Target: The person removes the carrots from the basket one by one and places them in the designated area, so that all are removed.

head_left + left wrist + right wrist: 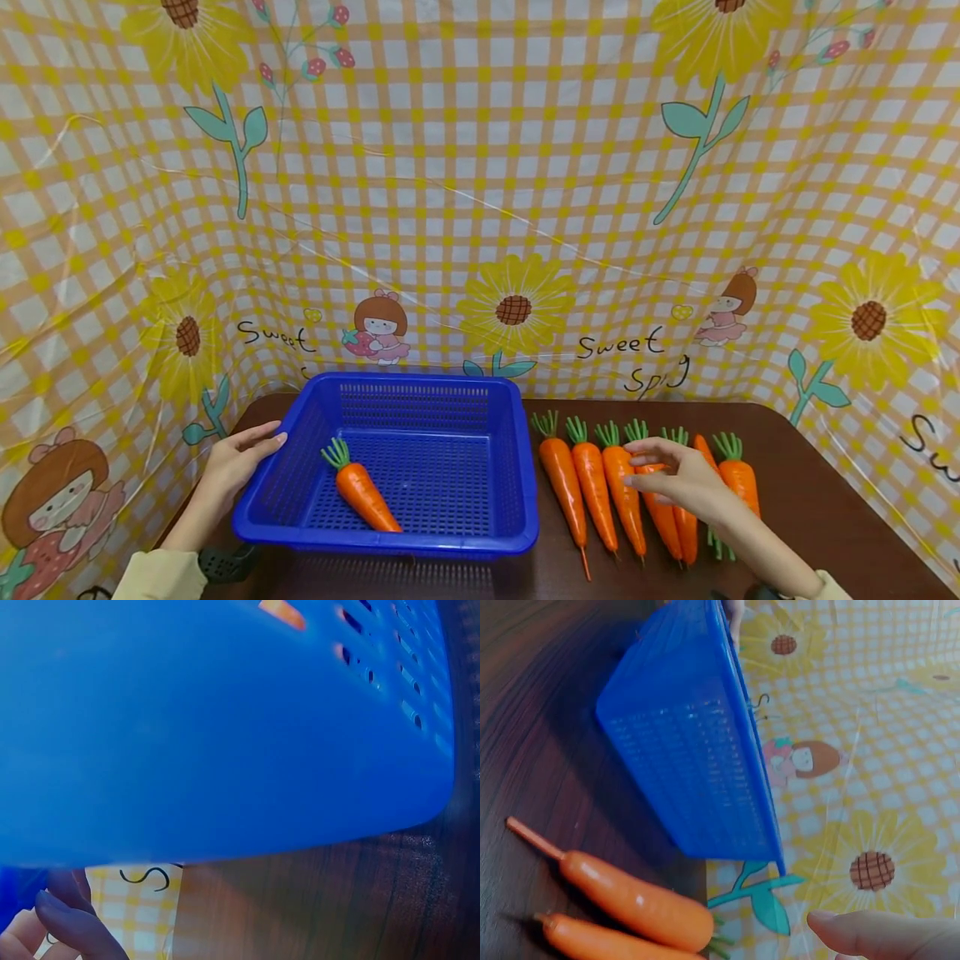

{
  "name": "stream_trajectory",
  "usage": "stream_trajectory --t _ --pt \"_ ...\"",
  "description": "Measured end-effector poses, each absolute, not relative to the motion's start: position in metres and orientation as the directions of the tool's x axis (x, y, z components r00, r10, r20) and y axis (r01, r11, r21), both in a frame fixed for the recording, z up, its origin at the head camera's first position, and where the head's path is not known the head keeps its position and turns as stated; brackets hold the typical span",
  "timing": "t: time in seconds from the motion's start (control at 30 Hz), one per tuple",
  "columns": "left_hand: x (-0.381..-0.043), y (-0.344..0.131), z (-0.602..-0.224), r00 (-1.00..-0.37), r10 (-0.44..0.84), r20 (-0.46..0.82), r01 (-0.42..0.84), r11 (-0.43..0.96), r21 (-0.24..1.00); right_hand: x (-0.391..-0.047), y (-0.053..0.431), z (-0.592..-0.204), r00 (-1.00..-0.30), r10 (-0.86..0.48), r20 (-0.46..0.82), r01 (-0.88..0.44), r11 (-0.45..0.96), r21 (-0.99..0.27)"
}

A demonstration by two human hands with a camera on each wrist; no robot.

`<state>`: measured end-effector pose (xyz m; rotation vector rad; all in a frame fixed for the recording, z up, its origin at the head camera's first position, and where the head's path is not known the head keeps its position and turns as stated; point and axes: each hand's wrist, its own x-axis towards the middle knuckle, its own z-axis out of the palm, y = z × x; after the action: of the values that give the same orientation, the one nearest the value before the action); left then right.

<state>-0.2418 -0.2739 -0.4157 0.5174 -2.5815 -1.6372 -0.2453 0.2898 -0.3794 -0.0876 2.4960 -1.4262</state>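
A blue plastic basket (420, 542) stands on the table, with one carrot (367, 497) lying inside it. My left hand (234, 467) is at the basket's left rim, its fingers fairly straight and touching or very near the edge. To the basket's right lies a row of several orange carrots (562, 483) with green tops. Over the right part of that row hovers my right hand (686, 483), fingers apart and slightly bent, holding nothing. It hides parts of the carrots beneath. In the right wrist view, its thumb (885, 934) is at the lower right, apart from the carrots (637, 900).
The dark brown table (817, 492) extends right of the carrots. A checked sheet (480, 208) with sunflower prints hangs behind and at both sides. At the basket's lower left, a dark object (227, 565) is by the left wrist.
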Motion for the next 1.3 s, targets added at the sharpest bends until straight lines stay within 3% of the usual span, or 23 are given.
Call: stream_trajectory --t 0.4,1.07,1.3 --pt "-0.242 -0.277 -0.416 -0.951 -0.264 -0.16 -0.252 0.366 0.896 -0.246 0.257 -0.369 -0.958 -0.249 -0.145 0.017 0.452 -0.892" --pt "-0.242 -0.279 -0.407 -0.973 -0.21 -0.092 -0.198 0.565 0.801 -0.254 0.215 -0.36 -0.931 -0.356 -0.077 -0.085 0.417 -0.905" --pt "-0.244 -0.284 -0.408 -0.977 -0.171 -0.125 -0.196 0.506 0.84 -0.256 0.205 -0.359 -0.922 -0.381 -0.071 -0.101 0.414 -0.905"
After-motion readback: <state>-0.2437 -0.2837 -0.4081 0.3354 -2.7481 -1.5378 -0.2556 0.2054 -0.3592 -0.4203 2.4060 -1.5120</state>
